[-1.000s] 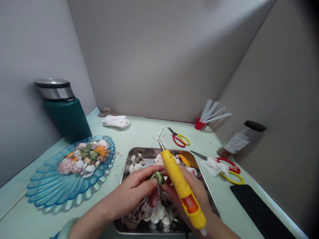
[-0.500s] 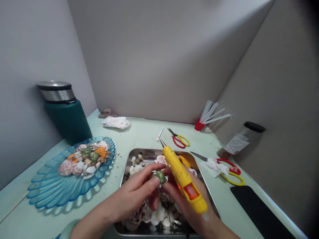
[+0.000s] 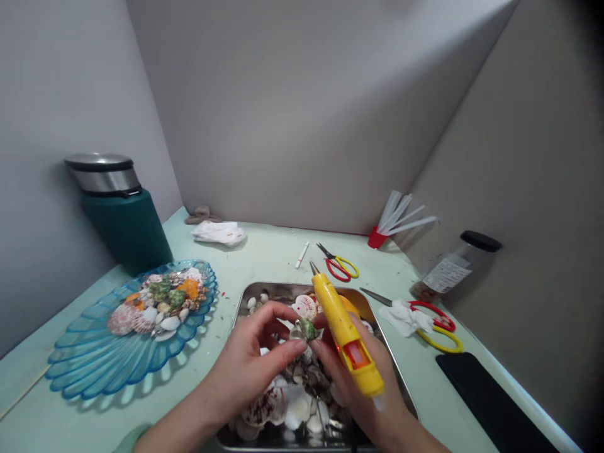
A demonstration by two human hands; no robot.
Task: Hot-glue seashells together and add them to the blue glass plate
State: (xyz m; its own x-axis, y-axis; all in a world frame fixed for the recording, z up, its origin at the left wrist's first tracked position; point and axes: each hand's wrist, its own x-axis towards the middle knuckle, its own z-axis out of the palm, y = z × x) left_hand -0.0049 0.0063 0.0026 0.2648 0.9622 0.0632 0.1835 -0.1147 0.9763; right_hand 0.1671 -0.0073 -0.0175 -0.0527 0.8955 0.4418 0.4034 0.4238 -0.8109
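Note:
My left hand [image 3: 245,355] pinches a small green seashell [image 3: 308,328] between thumb and fingers, above the metal tray. My right hand [image 3: 377,418] is closed around a yellow hot glue gun [image 3: 336,309], its metal nozzle pointing away and up to the left. The right thumb and fingertips also touch the green shell from the right side. Beneath both hands, the metal tray [image 3: 395,352] holds many shells, among them a speckled scallop shell [image 3: 304,306] and white shells [image 3: 297,408]. The hands hide part of the tray's contents.
At left, a blue scalloped glass plate [image 3: 101,362] bears a pile of shells, with a green bottle [image 3: 123,226] behind it. Scissors [image 3: 340,264], larger scissors [image 3: 446,336] with tissue [image 3: 404,316], a jar [image 3: 448,270], a red cup of glue sticks [image 3: 377,238] and a black slab [image 3: 491,402] lie around.
The green shell has turned and risen slightly between my fingers. My left fingers have shifted upward and opened out a little. The glue gun has moved slightly right.

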